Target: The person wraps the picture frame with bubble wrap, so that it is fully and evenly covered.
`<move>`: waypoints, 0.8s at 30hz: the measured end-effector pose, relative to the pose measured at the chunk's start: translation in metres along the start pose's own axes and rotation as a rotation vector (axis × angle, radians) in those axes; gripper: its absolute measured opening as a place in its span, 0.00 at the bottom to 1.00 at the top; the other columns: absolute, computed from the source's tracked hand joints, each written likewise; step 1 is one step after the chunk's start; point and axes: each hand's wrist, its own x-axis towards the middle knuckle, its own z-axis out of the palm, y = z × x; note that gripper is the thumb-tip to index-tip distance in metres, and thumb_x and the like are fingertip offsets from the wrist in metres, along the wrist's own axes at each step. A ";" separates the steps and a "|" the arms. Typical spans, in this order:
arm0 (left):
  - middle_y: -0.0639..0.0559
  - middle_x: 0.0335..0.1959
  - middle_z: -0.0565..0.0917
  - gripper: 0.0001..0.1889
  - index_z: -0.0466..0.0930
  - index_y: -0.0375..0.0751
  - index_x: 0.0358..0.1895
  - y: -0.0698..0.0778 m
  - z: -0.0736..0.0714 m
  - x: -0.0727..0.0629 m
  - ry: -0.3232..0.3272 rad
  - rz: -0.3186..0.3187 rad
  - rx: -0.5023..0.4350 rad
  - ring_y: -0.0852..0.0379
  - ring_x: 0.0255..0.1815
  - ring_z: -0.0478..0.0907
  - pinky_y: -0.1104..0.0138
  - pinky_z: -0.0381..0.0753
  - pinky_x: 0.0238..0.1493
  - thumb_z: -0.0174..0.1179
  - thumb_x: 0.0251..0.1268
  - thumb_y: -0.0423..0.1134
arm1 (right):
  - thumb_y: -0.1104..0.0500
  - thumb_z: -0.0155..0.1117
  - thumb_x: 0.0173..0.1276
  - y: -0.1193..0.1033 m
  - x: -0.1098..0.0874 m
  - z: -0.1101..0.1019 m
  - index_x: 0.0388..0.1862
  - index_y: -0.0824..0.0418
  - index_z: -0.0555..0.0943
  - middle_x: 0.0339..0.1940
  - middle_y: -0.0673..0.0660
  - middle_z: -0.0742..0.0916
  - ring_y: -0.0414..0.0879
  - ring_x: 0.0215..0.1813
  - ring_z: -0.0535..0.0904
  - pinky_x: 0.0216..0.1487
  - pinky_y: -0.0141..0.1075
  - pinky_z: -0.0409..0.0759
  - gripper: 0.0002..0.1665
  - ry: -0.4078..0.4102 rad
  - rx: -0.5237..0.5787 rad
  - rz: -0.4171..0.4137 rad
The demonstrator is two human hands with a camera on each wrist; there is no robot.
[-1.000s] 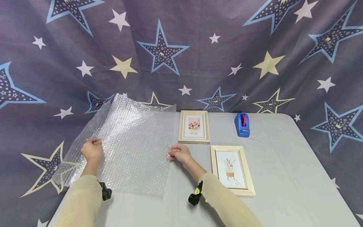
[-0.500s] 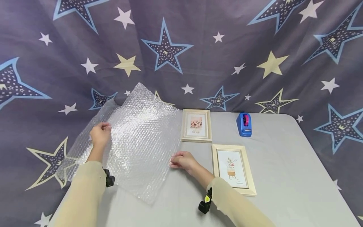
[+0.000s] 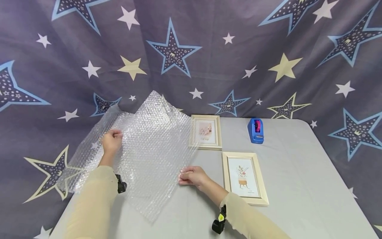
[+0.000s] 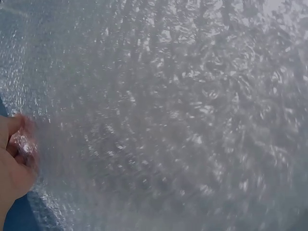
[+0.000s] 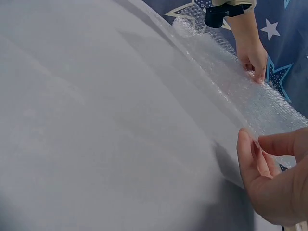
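Note:
A clear sheet of bubble wrap [image 3: 155, 142] hangs between both hands over the left part of the table, turned so one corner points up and another down. My left hand [image 3: 111, 142] pinches it near its left side, where a fold of the sheet trails off to the left. With thumb and fingers, my right hand [image 3: 193, 176] pinches the right edge; the right wrist view shows that thumb [image 5: 279, 143] meeting the fingers at the film. Through the sheet's right corner, part of a picture frame with a pink flower print [image 3: 209, 132] shows at the table's back.
A second picture frame with a potted plant print [image 3: 244, 177] lies right of the right hand. Farther back stands a blue tape dispenser [image 3: 255, 131] with a pink roll. The grey table [image 3: 301, 166] ends against a star-patterned curtain [image 3: 209, 66].
The bubble wrap has rotated from roughly square-on to corner-up. My left hand has moved up and right, my right hand slightly down and right. The sheet's right corner now overlaps the flower picture frame.

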 end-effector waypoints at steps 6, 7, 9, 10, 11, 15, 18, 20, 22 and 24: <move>0.32 0.41 0.84 0.12 0.81 0.30 0.46 -0.006 0.015 0.004 0.034 0.019 0.001 0.41 0.42 0.79 0.64 0.75 0.40 0.53 0.65 0.34 | 0.78 0.58 0.61 0.000 0.000 -0.005 0.45 0.77 0.73 0.21 0.53 0.84 0.40 0.26 0.84 0.40 0.36 0.89 0.12 0.019 0.009 0.014; 0.32 0.41 0.84 0.12 0.81 0.30 0.45 -0.006 0.017 0.005 0.038 0.025 0.002 0.40 0.42 0.79 0.63 0.76 0.40 0.53 0.65 0.33 | 0.78 0.58 0.61 0.000 0.000 -0.005 0.45 0.77 0.73 0.21 0.53 0.83 0.40 0.26 0.84 0.40 0.36 0.89 0.12 0.022 0.010 0.016; 0.31 0.41 0.84 0.12 0.81 0.30 0.45 -0.006 0.021 0.005 0.039 0.026 0.000 0.40 0.42 0.80 0.61 0.76 0.41 0.52 0.64 0.33 | 0.78 0.57 0.61 0.001 0.001 -0.005 0.45 0.78 0.74 0.21 0.53 0.83 0.40 0.26 0.84 0.40 0.36 0.89 0.12 0.024 0.012 0.015; 0.31 0.41 0.84 0.12 0.81 0.29 0.45 -0.006 0.022 0.006 0.034 0.020 0.000 0.40 0.42 0.80 0.61 0.77 0.41 0.52 0.63 0.33 | 0.78 0.58 0.61 0.001 0.002 -0.005 0.45 0.78 0.74 0.21 0.53 0.83 0.40 0.26 0.84 0.40 0.36 0.89 0.12 0.025 0.011 0.013; 0.31 0.41 0.84 0.13 0.81 0.29 0.45 -0.007 0.024 0.006 0.025 0.008 0.003 0.40 0.43 0.80 0.60 0.77 0.43 0.51 0.64 0.33 | 0.77 0.58 0.61 0.002 0.002 -0.005 0.45 0.78 0.74 0.21 0.53 0.83 0.40 0.26 0.84 0.40 0.37 0.89 0.12 0.027 0.012 0.015; 0.32 0.44 0.84 0.14 0.80 0.30 0.48 -0.009 0.029 0.007 -0.002 -0.053 0.011 0.41 0.46 0.80 0.58 0.79 0.46 0.51 0.64 0.33 | 0.76 0.59 0.61 0.003 0.003 -0.005 0.45 0.78 0.76 0.22 0.53 0.84 0.40 0.26 0.84 0.41 0.37 0.89 0.12 0.036 0.004 0.021; 0.32 0.46 0.83 0.15 0.80 0.30 0.48 -0.012 0.032 0.008 0.010 -0.092 -0.015 0.41 0.48 0.79 0.59 0.78 0.46 0.48 0.64 0.33 | 0.75 0.60 0.61 0.003 0.003 -0.005 0.46 0.78 0.76 0.24 0.54 0.85 0.40 0.27 0.84 0.41 0.36 0.89 0.13 0.048 -0.011 0.027; 0.32 0.47 0.83 0.16 0.80 0.30 0.47 -0.013 0.033 0.008 0.028 -0.108 -0.040 0.40 0.49 0.79 0.63 0.76 0.44 0.46 0.63 0.32 | 0.75 0.59 0.62 0.002 0.003 -0.006 0.47 0.77 0.76 0.24 0.54 0.85 0.40 0.27 0.85 0.41 0.36 0.89 0.13 0.055 -0.016 0.029; 0.32 0.47 0.83 0.17 0.81 0.30 0.46 -0.014 0.034 0.009 0.046 -0.122 -0.056 0.41 0.49 0.79 0.68 0.74 0.42 0.45 0.61 0.32 | 0.74 0.59 0.63 0.002 0.004 -0.007 0.48 0.78 0.76 0.24 0.54 0.85 0.40 0.27 0.85 0.41 0.36 0.89 0.14 0.062 -0.014 0.025; 0.32 0.46 0.84 0.16 0.81 0.30 0.46 -0.013 0.034 0.008 0.054 -0.134 -0.062 0.43 0.48 0.80 0.70 0.73 0.41 0.47 0.60 0.31 | 0.74 0.58 0.64 0.000 0.004 -0.008 0.48 0.78 0.76 0.24 0.53 0.85 0.39 0.27 0.84 0.41 0.36 0.88 0.14 0.070 -0.009 0.023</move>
